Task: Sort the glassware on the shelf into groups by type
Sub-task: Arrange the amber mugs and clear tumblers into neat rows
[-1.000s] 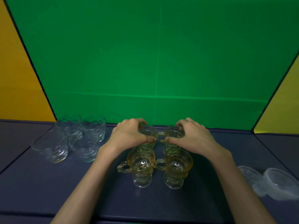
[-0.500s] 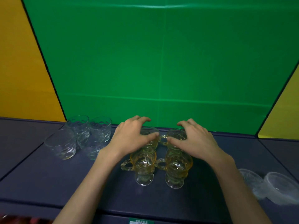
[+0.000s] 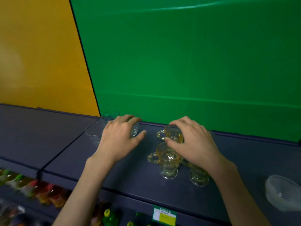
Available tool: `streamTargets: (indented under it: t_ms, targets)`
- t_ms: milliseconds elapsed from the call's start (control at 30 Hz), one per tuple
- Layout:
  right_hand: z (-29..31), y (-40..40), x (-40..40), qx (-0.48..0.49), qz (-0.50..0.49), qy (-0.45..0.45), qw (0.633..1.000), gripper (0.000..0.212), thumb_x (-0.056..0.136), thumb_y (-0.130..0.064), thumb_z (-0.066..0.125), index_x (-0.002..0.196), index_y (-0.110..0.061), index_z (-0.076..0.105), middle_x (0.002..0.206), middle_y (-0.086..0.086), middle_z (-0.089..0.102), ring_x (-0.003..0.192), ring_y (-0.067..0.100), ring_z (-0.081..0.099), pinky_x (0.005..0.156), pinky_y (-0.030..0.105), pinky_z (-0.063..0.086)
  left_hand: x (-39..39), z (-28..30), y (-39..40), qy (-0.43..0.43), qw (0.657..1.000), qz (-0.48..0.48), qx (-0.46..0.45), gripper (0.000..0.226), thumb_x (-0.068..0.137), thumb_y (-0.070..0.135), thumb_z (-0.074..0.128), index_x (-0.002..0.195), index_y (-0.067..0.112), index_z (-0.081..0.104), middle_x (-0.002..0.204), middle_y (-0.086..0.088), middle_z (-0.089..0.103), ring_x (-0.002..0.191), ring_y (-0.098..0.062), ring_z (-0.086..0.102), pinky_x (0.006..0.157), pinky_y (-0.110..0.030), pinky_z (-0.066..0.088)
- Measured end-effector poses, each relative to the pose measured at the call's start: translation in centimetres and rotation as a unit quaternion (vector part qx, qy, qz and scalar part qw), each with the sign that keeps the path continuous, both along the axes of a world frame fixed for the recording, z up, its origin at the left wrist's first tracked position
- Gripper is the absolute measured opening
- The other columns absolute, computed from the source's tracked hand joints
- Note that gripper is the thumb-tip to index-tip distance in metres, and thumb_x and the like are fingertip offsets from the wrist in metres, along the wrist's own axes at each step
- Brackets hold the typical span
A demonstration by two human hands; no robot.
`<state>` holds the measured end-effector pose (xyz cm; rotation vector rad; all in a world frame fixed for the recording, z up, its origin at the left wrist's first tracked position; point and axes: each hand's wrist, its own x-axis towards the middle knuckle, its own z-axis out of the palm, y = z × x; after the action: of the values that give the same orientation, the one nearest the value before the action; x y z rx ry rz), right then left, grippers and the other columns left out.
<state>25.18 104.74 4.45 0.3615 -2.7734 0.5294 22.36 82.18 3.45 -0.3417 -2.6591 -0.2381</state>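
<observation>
Shelf-edge label (image 3: 164, 216) was too blurred to read. Left hand (image 3: 119, 140) lay spread and relaxed over the upright clear tumblers (image 3: 97, 132) at shelf (image 3: 68, 162) left. Right hand (image 3: 193, 142) grasped a rear amber mug (image 3: 173, 135), handles pointing left.

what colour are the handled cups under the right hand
Amber yellow, see-through glass; the handled cups show best in the head view.

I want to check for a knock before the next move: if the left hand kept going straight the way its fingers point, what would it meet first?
Most likely the clear tumblers: the left hand already reaches over that cluster, fingers aimed at the green back wall. Whether it touches them is unclear.
</observation>
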Motion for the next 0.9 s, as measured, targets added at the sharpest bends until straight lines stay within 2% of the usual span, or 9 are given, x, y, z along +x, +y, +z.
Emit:
streamTargets:
  t_ms: [167, 367, 467, 667, 900]
  targets:
    - [-0.1, -4.1, -0.7, 0.023, 0.004, 0.001, 1.000, 0.056, 0.091, -0.059, 0.051, 0.139, -0.032, 0.046, 0.136, -0.010, 0.048, 0.123, 0.013, 0.047, 0.105, 0.036, 0.035, -0.5, -0.5, -4.2, 0.007, 0.999, 0.042, -0.021, 0.060, 0.087, 0.059, 0.046, 0.133, 0.025, 0.061, 0.136, -0.002, 0.061, 0.123, -0.029, 0.056, 0.096, -0.045, 0.045]
    - [-0.7, -10.3, -3.0, 0.044, -0.038, 0.002, 0.998, 0.054, 0.091, -0.058, 0.050, 0.137, -0.030, 0.047, 0.134, -0.007, 0.050, 0.121, 0.016, 0.050, 0.102, 0.036, 0.039, -3.5, -1.2, -10.3, 0.021, 0.998, 0.034, -0.038, 0.055, 0.089, 0.055, 0.057, 0.134, 0.024, 0.061, 0.137, -0.004, 0.061, 0.123, -0.030, 0.057, 0.097, -0.046, 0.045]
    - [-0.9, -13.8, -4.7, 0.055, -0.063, -0.005, 0.996, 0.054, 0.091, -0.057, 0.052, 0.136, -0.028, 0.048, 0.133, -0.005, 0.051, 0.119, 0.017, 0.051, 0.100, 0.036, 0.040, -6.0, -1.1, -13.3, 0.016, 0.999, 0.022, -0.042, 0.058, 0.090, 0.057, 0.056, 0.137, 0.024, 0.058, 0.140, -0.005, 0.058, 0.127, -0.031, 0.054, 0.099, -0.046, 0.044]
    - [-1.3, -18.9, -8.5, 0.077, -0.149, -0.027, 0.985, 0.061, 0.088, -0.057, 0.054, 0.138, -0.024, 0.047, 0.134, 0.001, 0.051, 0.117, 0.024, 0.055, 0.094, 0.040, 0.045, -11.3, -1.2, -17.1, -0.031, 0.998, -0.001, -0.057, 0.070, 0.089, 0.066, 0.046, 0.146, 0.026, 0.044, 0.147, -0.005, 0.050, 0.131, -0.030, 0.049, 0.100, -0.045, 0.042]
    - [-2.1, -21.1, -11.6, 0.073, -0.211, -0.067, 0.972, 0.078, 0.083, -0.063, 0.056, 0.146, -0.023, 0.036, 0.139, 0.008, 0.045, 0.123, 0.030, 0.050, 0.093, 0.043, 0.045, -15.2, -1.8, -16.9, -0.077, 0.995, -0.029, -0.063, 0.080, 0.080, 0.074, 0.049, 0.144, 0.026, 0.045, 0.138, -0.008, 0.053, 0.125, -0.032, 0.052, 0.098, -0.045, 0.043]
